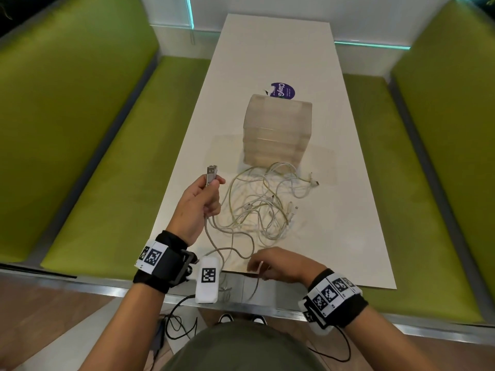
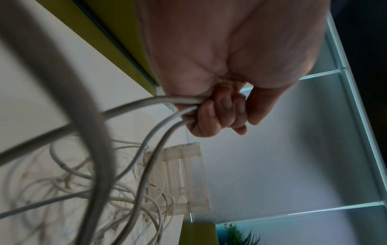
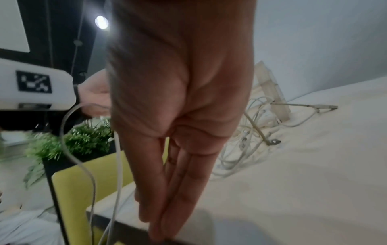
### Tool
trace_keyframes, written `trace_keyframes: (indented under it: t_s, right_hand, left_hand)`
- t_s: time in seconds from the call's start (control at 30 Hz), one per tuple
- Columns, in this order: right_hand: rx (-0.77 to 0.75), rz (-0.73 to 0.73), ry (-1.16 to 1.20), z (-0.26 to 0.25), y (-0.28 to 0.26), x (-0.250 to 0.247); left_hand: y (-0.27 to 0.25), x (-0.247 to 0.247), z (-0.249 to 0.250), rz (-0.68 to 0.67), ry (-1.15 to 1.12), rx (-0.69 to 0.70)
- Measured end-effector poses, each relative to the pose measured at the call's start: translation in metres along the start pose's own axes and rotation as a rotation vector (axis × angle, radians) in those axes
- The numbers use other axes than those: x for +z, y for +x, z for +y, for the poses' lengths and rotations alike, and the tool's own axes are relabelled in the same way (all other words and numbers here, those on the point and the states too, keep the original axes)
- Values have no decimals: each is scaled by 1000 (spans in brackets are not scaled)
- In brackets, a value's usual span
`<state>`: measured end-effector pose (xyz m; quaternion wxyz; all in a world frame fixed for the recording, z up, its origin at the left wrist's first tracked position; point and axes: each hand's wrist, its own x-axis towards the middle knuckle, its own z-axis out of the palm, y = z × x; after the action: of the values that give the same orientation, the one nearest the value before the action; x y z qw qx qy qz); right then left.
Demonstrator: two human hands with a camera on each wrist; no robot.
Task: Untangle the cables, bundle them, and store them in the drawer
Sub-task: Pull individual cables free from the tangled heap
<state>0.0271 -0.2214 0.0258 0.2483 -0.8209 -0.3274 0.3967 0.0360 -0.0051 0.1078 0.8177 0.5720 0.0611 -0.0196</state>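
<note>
A tangle of white cables lies on the white table just in front of a translucent drawer unit, whose drawers are closed. My left hand is raised over the table's left edge and grips several cable strands in its fist, a USB plug sticking up above the thumb. My right hand hovers at the near table edge with fingers straight and together. A loose strand runs down beside it past the edge. The tangle lies beyond that hand.
Green upholstered benches flank the table on both sides. A purple round sticker lies behind the drawer unit. A green plant stands beyond the left bench. Black wires trail on the floor near my feet.
</note>
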Motion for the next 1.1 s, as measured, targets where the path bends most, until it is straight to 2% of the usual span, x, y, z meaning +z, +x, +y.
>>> trace_keyframes:
  t_s: [0.07,0.13,0.23,0.33,0.43,0.47,0.5,0.57,0.6,0.63,0.67,0.73,0.8,0.83,0.9,1.0,1.1]
  right_hand:
    - [14,30,37,2,-3,-9]
    - [55,135,85,4,-3,-16]
    - [137,306,385,-2,-1,-20]
    - [176,354,588,-12,2,-19]
    - [124,388,550,-16,4,-19]
    - [95,346,463,-16,4,-20]
    - [72,245,355,-15,2,-20]
    - [67,-32,171,-17,-2,-22]
    - [110,-127,139,-17,-5,-23]
    - [165,-149,159,-16,-7,-26]
    - [209,-94,191,-13,-10,-31]
    - [309,137,222,-3,-15,-46]
    - [480,353,227,11,-20,-63]
    - [550,419,237,17,-22,-70]
    - [617,462,291,29,-25,-74]
    - [622,594,529,34,-19,-61]
    - [453,788,555,36,-8,-51]
  left_hand:
    - [1,0,0,-2,-11,-4]
    - [0,1,0,-10,-19,-6]
    - [0,4,-1,-9,-29,-7]
    - [0,6,-1,-20,-29,-8]
    - [-1,6,-1,-24,-31,-9]
    - [-1,5,-1,-18,-35,-12]
    - [-1,5,0,-7,-38,-17]
    - [-1,4,0,13,-36,-34]
    - [-1,4,1,18,-33,-43]
    - [-1,4,1,22,-31,-49]
    - [-1,3,1,26,-29,-54]
    - [-2,3,0,31,-26,-61]
    - [-2,4,-2,30,-24,-59]
    - [-2,4,-3,27,-27,-58]
    - [-2,6,-4,15,-45,-57]
    - [-1,9,-6,2,-55,-63]
    - [-2,9,-8,-11,-45,-67]
